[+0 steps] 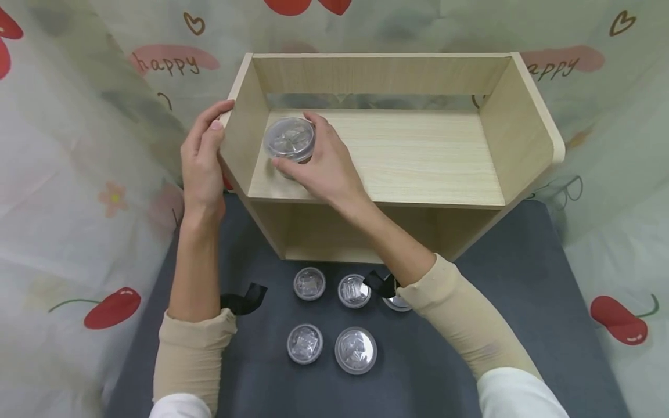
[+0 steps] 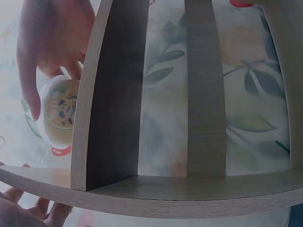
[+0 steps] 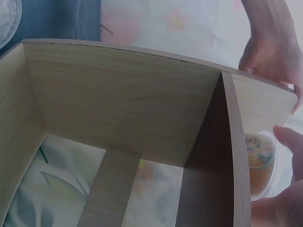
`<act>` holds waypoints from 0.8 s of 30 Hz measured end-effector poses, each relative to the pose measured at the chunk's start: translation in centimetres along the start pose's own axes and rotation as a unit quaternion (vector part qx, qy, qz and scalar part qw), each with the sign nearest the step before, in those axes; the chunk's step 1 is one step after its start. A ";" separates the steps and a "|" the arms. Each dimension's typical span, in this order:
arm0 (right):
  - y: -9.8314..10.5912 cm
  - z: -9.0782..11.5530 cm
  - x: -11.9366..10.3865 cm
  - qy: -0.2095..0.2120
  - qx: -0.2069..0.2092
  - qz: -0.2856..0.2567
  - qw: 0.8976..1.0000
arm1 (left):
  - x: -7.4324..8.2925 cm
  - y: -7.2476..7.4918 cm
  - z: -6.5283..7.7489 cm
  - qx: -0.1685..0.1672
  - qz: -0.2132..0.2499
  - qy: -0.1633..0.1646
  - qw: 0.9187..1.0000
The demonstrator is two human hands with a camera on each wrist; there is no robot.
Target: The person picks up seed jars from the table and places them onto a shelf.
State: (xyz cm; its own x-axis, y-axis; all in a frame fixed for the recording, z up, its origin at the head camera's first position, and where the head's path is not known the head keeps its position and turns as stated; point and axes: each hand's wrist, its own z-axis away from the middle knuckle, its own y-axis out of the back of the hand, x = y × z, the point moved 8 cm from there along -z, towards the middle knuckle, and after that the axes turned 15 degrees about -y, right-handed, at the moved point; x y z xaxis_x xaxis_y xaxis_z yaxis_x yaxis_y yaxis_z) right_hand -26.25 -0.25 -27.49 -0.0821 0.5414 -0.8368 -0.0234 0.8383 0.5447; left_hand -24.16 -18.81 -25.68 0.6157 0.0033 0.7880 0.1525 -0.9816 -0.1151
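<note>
My right hand (image 1: 331,159) holds a round plastic tub (image 1: 290,139) with a clear lid, thumb on its near side and fingers on its far side. The tub is over the upper board at the left end of a two-tier wooden shelf (image 1: 418,157). A printed label shows on the tub (image 2: 61,109) in the left wrist view, with yellowish contents. My left hand (image 1: 201,151) grips the shelf's left side panel near its upper edge; in the right wrist view this hand (image 3: 272,59) lies along the panel's outer side.
Several clear-lidded tubs (image 1: 305,343) stand on the dark table (image 1: 418,360) before the shelf, one partly hidden by the right forearm. The shelf's lower compartment (image 1: 334,238) faces them. Patterned cloth (image 1: 334,29) hangs behind and at both sides.
</note>
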 end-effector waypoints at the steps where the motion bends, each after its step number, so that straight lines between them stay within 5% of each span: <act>1: 0.0 0.0 0.0 0.000 0.001 0.003 1.000 | 0.0 0.0 0.0 -0.001 -0.001 -0.001 1.000; 15: 1.7 1.4 0.7 0.002 -0.014 -0.029 0.999 | 0.0 0.0 0.0 0.000 -0.012 -0.001 1.000; 24: 3.7 2.5 2.4 -0.010 -0.025 -0.117 0.993 | 0.0 -0.1 -0.1 0.011 -0.001 -0.003 1.000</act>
State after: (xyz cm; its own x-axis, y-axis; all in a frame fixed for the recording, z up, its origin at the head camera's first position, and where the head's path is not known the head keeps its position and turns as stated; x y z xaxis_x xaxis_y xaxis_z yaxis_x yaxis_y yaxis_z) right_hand -24.08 4.26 -27.62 -0.0486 0.3339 -0.9414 -0.0889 0.9373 0.3370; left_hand -24.23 -18.78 -25.62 0.6199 0.0074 0.7847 0.1706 -0.9773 -0.1256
